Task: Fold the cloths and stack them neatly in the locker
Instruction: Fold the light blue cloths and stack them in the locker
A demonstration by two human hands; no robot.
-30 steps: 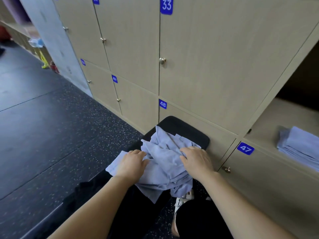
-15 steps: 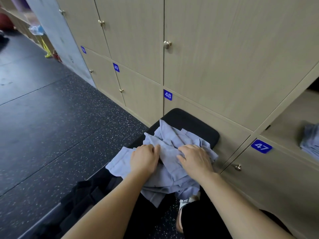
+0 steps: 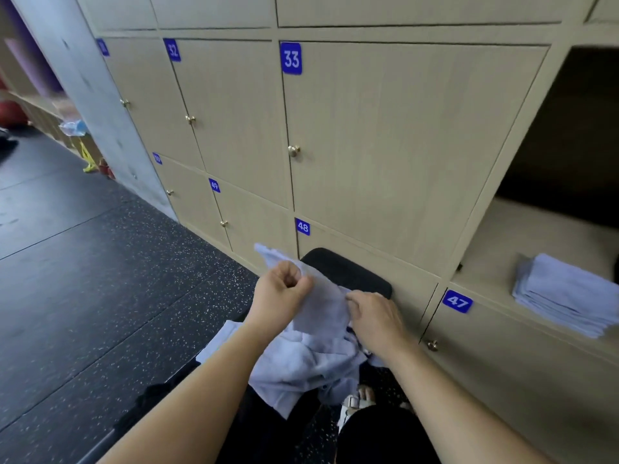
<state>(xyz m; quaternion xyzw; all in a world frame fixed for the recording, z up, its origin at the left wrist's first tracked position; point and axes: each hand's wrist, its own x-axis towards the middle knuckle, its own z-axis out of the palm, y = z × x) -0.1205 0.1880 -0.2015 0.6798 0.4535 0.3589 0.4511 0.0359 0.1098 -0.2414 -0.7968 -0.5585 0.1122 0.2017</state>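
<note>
Cloth (image 3: 323, 306) pinched in left hand (image 3: 281, 293) fingers, blurred; right hand (image 3: 378, 321) fingertips hidden in pile (image 3: 301, 366), grip unclear

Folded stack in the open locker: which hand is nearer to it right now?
Right. The right hand sits at the edge of the lifted cloth, on the side toward the folded stack; the left hand grips that cloth farther left.

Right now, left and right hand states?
Left hand: closed, gripping a cloth.
Right hand: touches that cloth; grip cannot be told.
</note>
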